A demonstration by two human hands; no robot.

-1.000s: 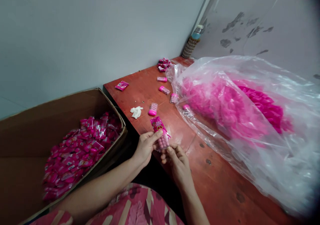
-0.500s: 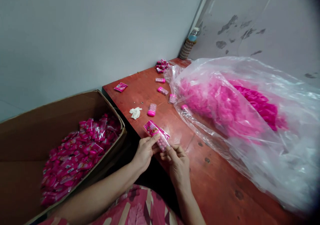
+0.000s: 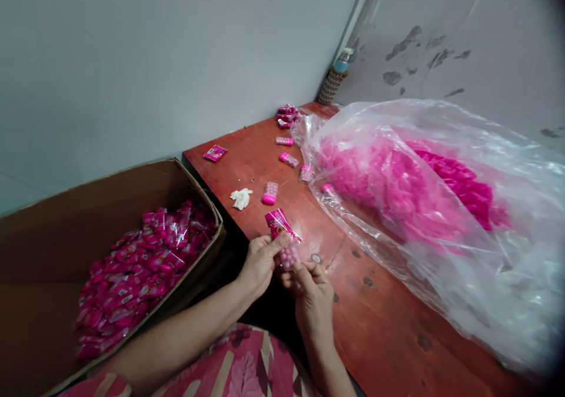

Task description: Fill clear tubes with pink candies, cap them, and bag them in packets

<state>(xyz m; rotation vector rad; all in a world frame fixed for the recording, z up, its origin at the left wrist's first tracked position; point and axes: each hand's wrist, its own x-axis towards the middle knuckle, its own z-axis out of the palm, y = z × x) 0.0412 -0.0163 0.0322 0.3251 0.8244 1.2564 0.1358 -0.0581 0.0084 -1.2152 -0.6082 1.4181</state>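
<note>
Candy container [image 3: 290,258] (just one), two hands [image 3: 259,262]

Both hands [image 3: 286,270] pinching, close together

No word, brand or number can be read. The pink wrapper [image 3: 278,222] has printing on its upper part, too small and blurred to make out. The flat pink packet [image 3: 215,153] on the table [image 3: 247,149] bears a pale printed block, perhaps a barcode, though the view is too poor to be sure. Pale printed patches on the packets in the carton [image 3: 196,194] are equally illegible.
</note>
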